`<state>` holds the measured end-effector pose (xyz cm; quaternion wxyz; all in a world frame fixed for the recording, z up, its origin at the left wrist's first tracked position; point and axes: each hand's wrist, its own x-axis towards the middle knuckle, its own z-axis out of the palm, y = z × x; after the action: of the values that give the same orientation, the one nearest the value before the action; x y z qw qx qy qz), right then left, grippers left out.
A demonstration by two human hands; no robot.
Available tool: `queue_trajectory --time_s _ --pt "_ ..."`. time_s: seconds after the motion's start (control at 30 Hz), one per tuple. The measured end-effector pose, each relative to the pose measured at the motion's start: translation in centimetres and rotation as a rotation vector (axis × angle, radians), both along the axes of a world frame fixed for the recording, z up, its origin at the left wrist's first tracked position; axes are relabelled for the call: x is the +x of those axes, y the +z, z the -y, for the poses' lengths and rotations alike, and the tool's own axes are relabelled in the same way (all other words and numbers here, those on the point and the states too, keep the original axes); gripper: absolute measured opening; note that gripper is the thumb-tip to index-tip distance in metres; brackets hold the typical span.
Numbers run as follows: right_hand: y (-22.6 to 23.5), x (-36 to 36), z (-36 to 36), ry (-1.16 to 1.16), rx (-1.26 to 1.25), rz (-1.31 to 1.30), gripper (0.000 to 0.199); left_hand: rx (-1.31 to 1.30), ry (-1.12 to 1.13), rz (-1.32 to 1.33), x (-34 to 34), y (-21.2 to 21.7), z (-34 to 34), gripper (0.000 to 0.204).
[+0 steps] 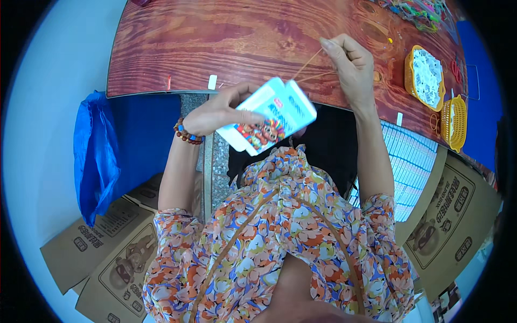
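Observation:
My left hand [223, 111] is closed on a stack of flat light-blue printed cartons [277, 110], thumb across the front, tilted in front of my chest. A colourful cartoon figure decorates the front carton. From the stack's top edge a thin orange rubber band [309, 65] stretches up to my right hand [347, 59]. The right thumb and fingers pinch the band's far end above the table. How the band runs behind the cartons is hidden.
On the wooden table [242, 37], a yellow basket [409, 75] of small white packets stands right, beside another yellow basket [453, 126]. Colourful bagged pieces [420, 13] lie far right. Cardboard boxes [118, 264] flank me; a blue bag [97, 156] hangs left.

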<state>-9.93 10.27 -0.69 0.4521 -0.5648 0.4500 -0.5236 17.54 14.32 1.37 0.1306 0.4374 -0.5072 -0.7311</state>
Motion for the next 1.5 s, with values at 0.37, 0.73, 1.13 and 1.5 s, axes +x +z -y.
queue_trajectory --time_s 0.37,0.73,1.13,1.5 --pt "-0.7 0.2 -2.0 -0.141 -0.001 0.141 0.017 -0.036 -0.247 -0.015 -0.2 -1.4 -0.6 0.069" --pt "-1.5 -2.1 -9.5 0.606 0.284 -0.263 0.017 0.010 0.523 -0.236 0.9 -2.3 -0.8 0.069" --pt "-5.5 -0.6 -11.0 0.449 0.104 -0.947 0.019 -0.240 0.656 -0.207 -1.4 -0.7 4.5 0.057" --pt "0.6 -2.3 -6.2 0.296 0.754 0.424 0.049 -1.898 0.086 0.388 -3.8 0.0 2.2 0.040"
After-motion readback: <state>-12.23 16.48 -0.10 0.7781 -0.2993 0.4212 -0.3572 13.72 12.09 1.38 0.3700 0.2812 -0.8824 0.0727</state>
